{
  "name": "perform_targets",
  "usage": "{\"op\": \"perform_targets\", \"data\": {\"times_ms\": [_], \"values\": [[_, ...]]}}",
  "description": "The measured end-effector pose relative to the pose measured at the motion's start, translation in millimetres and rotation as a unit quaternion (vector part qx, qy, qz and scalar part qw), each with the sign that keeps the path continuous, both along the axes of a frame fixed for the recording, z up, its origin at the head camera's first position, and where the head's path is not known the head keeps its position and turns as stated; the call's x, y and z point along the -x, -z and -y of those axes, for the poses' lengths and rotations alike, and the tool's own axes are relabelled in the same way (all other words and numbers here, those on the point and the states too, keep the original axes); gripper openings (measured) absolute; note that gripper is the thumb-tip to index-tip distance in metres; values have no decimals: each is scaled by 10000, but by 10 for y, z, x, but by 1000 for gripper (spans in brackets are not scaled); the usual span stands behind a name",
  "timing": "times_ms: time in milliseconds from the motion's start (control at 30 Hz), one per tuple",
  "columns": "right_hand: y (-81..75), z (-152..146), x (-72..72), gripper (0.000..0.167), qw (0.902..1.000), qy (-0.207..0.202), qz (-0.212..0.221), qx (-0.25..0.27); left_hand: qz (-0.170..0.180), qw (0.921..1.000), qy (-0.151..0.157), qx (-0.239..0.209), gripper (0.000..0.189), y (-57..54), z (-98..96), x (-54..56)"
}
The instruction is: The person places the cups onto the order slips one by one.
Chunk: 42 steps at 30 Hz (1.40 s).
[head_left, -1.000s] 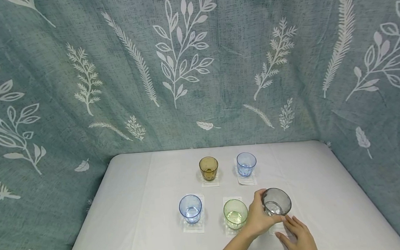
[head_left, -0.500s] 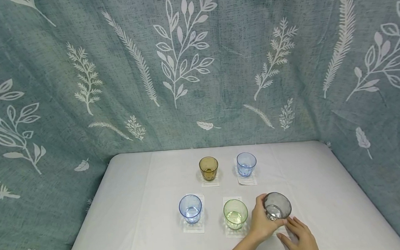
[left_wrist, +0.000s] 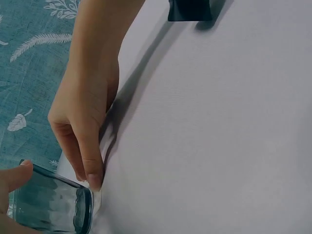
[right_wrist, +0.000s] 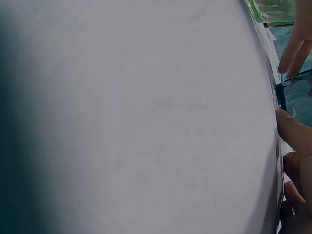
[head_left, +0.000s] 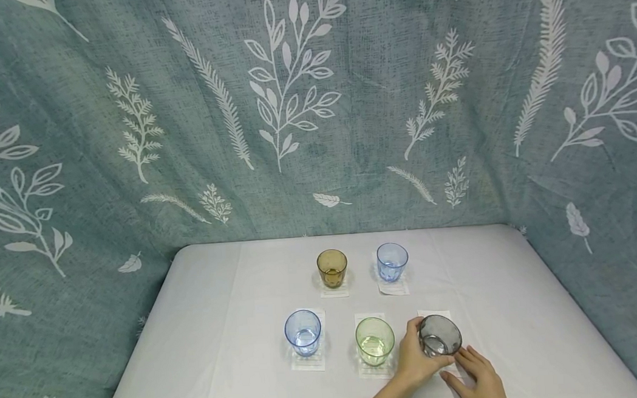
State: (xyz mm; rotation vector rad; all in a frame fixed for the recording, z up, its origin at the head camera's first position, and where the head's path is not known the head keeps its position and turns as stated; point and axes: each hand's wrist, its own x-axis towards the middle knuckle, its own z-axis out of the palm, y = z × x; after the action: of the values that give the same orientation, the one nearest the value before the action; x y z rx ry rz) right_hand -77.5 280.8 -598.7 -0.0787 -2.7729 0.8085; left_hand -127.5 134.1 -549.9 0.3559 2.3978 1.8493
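A grey tinted glass [head_left: 439, 336] stands upright at the right of the front row in the head view, over a white paper slip [head_left: 434, 313] with printed lines. My left hand [head_left: 418, 358] grips it from the left, thumb on the near side. My right hand [head_left: 477, 381] lies close to the glass's near right side, fingers extended onto the paper. From the left wrist view, the right hand's [left_wrist: 87, 117] fingertips press down beside the base of the glass [left_wrist: 53, 204]. Whether the base touches the paper is unclear.
Left of the left hand stands a green glass [head_left: 374, 341], and further left a blue glass [head_left: 303, 334]. Behind are an amber glass [head_left: 332, 269] and another blue glass [head_left: 392, 262]. Each is on a paper slip. A leaf-patterned curtain [head_left: 312, 102] borders the white table [head_left: 207, 352].
The left hand has lowered the grey glass and brought it slightly nearer; the paper's far edge now shows behind it. The right hand has barely moved.
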Motion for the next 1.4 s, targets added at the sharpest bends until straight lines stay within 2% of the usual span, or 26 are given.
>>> {"op": "perform_targets", "data": {"times_ms": [167, 333, 567, 700, 1000, 1400], "values": [[-6, 1, 1, 59, 10000, -11, -19, 1, -165, 9998, 29, 84, 75, 55, -2, 9], [-22, 18, -1, 59, 10000, 13, -30, -10, -217, 9994, 21, 275, 79, 64, 8, 11], [-30, 25, -1, 61, 10000, 49, 77, -37, 28, 9984, 19, 573, 84, 87, 13, -10], [-23, 24, -4, 61, 10000, 44, -14, 8, 186, 9981, 173, 554, 84, 111, 15, -24], [-21, 33, -17, 62, 9998, 114, -153, 87, 66, 9980, 304, 542, 80, 117, -12, -51], [16, 1, -3, 65, 9998, 145, -30, 126, -17, 9987, 238, 458, 79, 154, -52, -73]]}}
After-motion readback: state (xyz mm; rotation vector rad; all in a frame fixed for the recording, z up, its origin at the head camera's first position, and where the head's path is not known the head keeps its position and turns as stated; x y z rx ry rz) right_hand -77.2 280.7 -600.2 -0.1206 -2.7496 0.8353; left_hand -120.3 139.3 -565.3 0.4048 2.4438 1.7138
